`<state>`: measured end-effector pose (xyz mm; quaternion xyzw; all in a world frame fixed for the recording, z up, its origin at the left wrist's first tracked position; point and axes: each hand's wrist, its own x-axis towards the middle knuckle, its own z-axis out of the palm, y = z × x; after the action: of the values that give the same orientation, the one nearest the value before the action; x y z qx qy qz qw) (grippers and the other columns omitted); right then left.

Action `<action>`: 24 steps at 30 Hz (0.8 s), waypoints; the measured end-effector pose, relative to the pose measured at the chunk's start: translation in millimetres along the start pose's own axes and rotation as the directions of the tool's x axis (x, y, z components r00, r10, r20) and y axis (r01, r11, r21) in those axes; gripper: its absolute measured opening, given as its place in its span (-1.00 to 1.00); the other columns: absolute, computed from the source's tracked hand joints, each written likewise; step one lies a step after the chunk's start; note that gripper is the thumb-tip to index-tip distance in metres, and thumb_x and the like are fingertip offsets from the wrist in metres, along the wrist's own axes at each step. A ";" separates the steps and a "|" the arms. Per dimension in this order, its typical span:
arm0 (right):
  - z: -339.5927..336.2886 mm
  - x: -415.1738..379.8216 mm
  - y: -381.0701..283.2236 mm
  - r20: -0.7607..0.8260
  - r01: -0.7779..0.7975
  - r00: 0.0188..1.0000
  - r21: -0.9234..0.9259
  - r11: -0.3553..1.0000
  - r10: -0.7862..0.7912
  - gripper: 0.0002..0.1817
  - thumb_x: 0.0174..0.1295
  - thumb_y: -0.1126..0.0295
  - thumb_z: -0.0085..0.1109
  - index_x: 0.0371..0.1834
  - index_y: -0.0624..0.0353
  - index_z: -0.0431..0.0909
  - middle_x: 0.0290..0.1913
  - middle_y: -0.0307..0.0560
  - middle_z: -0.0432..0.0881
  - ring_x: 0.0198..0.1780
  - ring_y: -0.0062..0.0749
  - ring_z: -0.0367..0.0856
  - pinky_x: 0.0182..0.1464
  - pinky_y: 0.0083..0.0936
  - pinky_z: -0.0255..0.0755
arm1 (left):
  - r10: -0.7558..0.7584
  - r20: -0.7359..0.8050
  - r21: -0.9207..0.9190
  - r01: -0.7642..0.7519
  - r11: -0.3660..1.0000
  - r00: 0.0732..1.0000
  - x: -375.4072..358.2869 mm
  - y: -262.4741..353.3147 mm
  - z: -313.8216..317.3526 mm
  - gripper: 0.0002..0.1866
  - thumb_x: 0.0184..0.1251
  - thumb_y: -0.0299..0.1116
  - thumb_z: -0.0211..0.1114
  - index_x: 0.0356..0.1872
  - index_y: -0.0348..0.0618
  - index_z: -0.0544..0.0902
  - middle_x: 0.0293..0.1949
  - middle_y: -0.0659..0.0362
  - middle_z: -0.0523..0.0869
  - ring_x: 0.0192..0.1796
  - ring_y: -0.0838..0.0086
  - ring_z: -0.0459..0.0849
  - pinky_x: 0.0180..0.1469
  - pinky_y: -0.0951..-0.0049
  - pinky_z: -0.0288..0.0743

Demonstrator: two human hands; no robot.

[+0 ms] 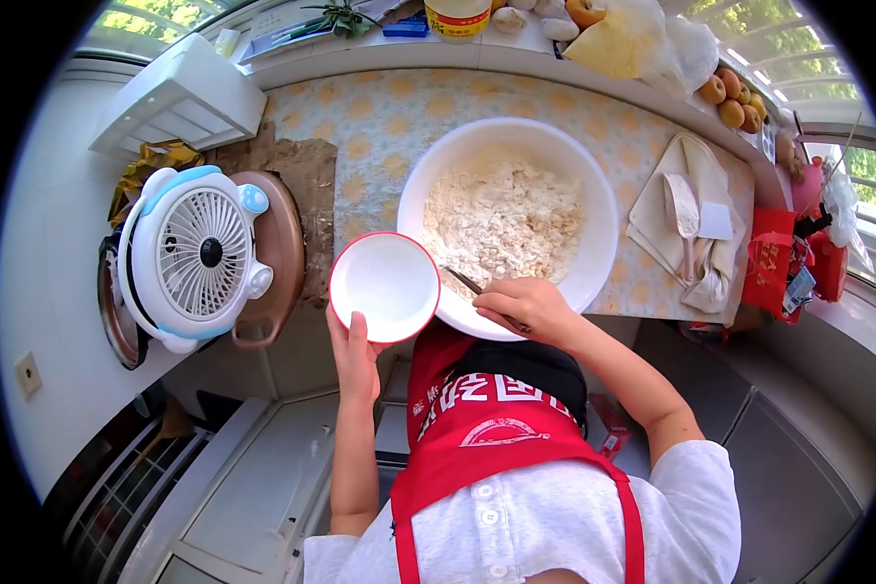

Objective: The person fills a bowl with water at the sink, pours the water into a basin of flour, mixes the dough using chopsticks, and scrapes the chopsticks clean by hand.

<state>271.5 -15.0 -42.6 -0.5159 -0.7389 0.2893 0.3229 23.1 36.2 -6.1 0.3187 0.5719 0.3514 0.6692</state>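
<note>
A white bowl with a red rim (384, 285) is gripped at its lower left edge by my left hand (353, 352), thumb over the rim. Its inside looks plain white. Just right of it stands a large white basin (605, 229), holding a crumbly heap of flour (506, 214) with damp clumps. My right hand (524, 308) is over the basin's near edge, closed round dark chopsticks (463, 281) whose tips reach toward the flour. The bowl overlaps the basin's left rim in this view.
A white and blue fan (204, 251) stands at left in front of a brown pan lid (280, 253). On a folded cloth (664, 200) at right lies a scoop with flour (684, 206). Red bags (771, 258) sit beyond it. Fruit (735, 97) lines the back sill.
</note>
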 end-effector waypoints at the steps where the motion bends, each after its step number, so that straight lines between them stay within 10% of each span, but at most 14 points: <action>1: 5.2 4.9 11.7 0.058 0.012 0.998 -0.030 0.999 -0.010 -0.94 0.10 0.38 0.14 -0.37 0.05 0.52 -0.40 -0.20 0.56 -0.44 -0.28 0.56 -0.47 -0.43 0.43 | 0.000 -0.001 -0.009 0.000 1.000 1.000 -1.5 0.5 -1.0 -0.49 0.37 -0.16 -0.02 0.26 -0.08 0.10 0.14 0.10 0.35 0.07 0.38 0.50 -0.13 0.39 0.58; 9: -56.0 23.8 60.7 -0.375 -0.238 0.905 -0.059 0.970 0.199 -0.96 0.12 0.46 0.16 -0.39 0.16 0.58 -0.44 -0.13 0.58 -0.54 -0.27 0.52 -0.52 -0.47 0.36 | 0.030 0.000 -0.050 -0.030 0.998 1.000 -18.4 1.7 -10.2 -0.39 0.34 -0.06 0.01 0.30 -0.08 0.04 0.18 0.07 0.32 0.12 0.35 0.47 -0.04 0.36 0.54; 15: -10.3 24.1 30.2 -0.026 -0.003 1.000 -0.210 0.978 -0.002 -0.97 0.11 0.39 0.12 -0.41 0.04 0.50 -0.42 -0.19 0.55 -0.46 -0.25 0.54 -0.46 -0.38 0.38 | 0.022 0.010 -0.077 -0.022 0.997 1.000 -27.2 0.9 -10.9 -0.39 0.33 -0.07 0.05 0.28 -0.08 0.06 0.20 0.09 0.29 0.15 0.37 0.43 -0.02 0.37 0.52; 24: -0.8 12.3 24.9 -0.068 -0.002 0.998 -0.032 0.999 0.000 -0.93 0.13 0.38 0.12 -0.37 0.10 0.52 -0.44 -0.15 0.54 -0.48 -0.25 0.53 -0.47 -0.40 0.40 | 0.051 0.007 -0.089 -0.050 0.995 0.999 -37.5 -4.5 -11.0 -0.40 0.33 -0.06 0.04 0.26 -0.10 0.07 0.15 0.08 0.32 0.10 0.38 0.46 -0.06 0.42 0.52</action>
<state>283.3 4.3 -58.8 -0.5308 -0.7318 0.2599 0.3393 9.0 2.7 8.9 0.3045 0.5444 0.3920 0.6762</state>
